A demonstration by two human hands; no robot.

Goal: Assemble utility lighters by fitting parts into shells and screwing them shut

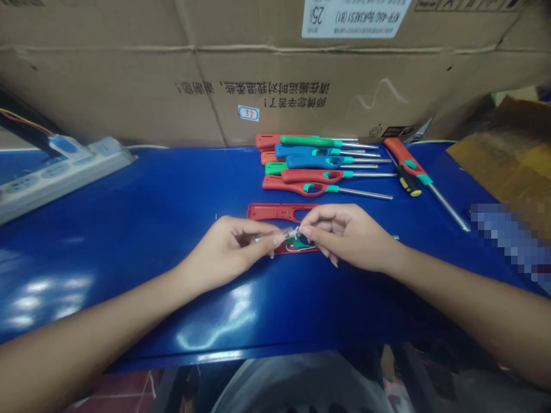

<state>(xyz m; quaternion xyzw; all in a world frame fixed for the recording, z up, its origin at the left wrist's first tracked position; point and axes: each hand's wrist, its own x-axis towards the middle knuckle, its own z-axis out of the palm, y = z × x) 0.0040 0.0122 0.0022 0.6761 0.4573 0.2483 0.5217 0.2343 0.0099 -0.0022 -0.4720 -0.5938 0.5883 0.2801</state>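
Note:
Between thumb and fingers, my left hand [235, 244] grips a small clear lighter fuel tank [284, 233]. My right hand [348, 235] pinches at the tank's right end, where a thin wire [297, 229] shows; its fingertips partly cover the spot. Beneath both hands lies an opened red lighter half-shell [307, 248], with a green piece and a white wire in it. The other red half-shell [269, 211] rests just behind, its right part hidden by my right hand.
Several assembled long-nosed lighters [310, 178] lie in a stack at the back. An orange lighter [398, 150] and a black-yellow screwdriver [408, 181] sit to their right. A power strip [64, 172] is at left. A cardboard box [142, 97] stands behind the blue table [142, 241].

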